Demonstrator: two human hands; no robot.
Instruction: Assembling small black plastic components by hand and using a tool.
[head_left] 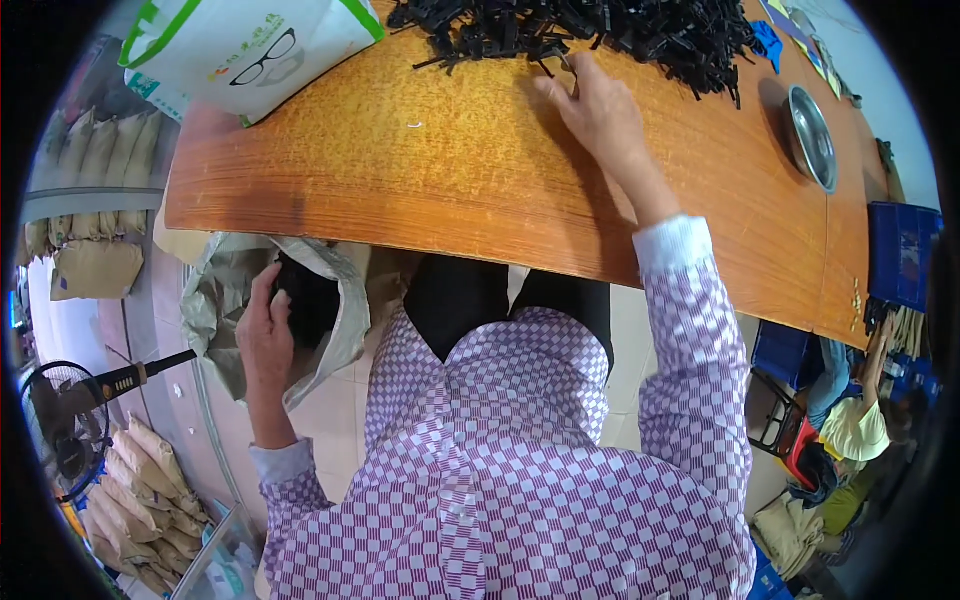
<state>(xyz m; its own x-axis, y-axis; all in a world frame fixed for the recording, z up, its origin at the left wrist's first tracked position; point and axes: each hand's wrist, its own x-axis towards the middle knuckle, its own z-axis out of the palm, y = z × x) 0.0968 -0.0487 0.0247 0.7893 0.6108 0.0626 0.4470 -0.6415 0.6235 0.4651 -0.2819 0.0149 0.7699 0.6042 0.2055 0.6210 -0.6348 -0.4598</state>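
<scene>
A heap of small, narrow black plastic pieces (640,35) lies along the far side of the wooden table. At the heap's near edge is my right hand (605,115), thumb and forefinger closed around a small black plastic piece (574,88). My left hand (266,330) hangs below the table edge, over the mouth of a pale woven sack (350,320). Its fingers are loosely curled and apart, with nothing visible in them. Inside the sack shows a dark mass (310,300), too dim to make out piece by piece.
A white bag with green trim (270,60) stands at the table's far left. To the right are a metal bowl (810,140) and blue crates (905,255). A fan (70,430) and stacked filled sacks (140,490) are at left. Another person (855,425) sits at far right.
</scene>
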